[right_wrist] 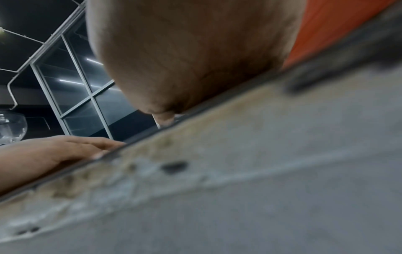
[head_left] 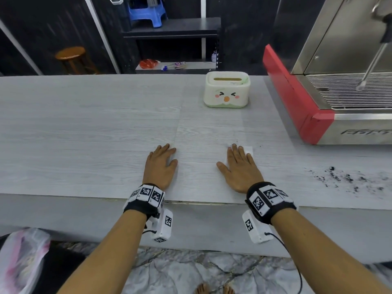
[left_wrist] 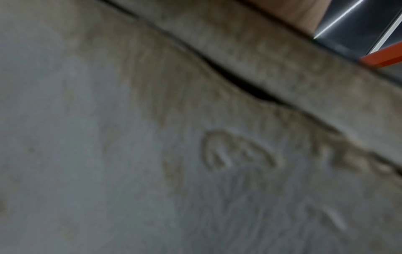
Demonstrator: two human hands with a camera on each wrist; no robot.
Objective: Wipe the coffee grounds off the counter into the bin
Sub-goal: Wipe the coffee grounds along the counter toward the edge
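Dark coffee grounds (head_left: 347, 179) lie scattered on the grey wood-grain counter (head_left: 84, 134) at the right, near the front edge. My right hand (head_left: 239, 164) lies flat, fingers straight, pressing a white tissue (head_left: 249, 150) that shows past its fingertips. The grounds sit well to the right of it. My left hand (head_left: 162, 164) rests flat on the bare counter, holding nothing. A bin lined with a pale plastic bag (head_left: 23, 257) stands on the floor at the lower left. Both wrist views show mostly the counter's front edge (right_wrist: 217, 171); the right wrist view also shows my palm (right_wrist: 185, 60).
A white tissue box with a cartoon face (head_left: 227, 90) stands at the back of the counter. A red and steel espresso machine (head_left: 318, 85) fills the right side, its steam wand (head_left: 371, 64) hanging over the drip tray. Stools and shelves stand beyond the counter.
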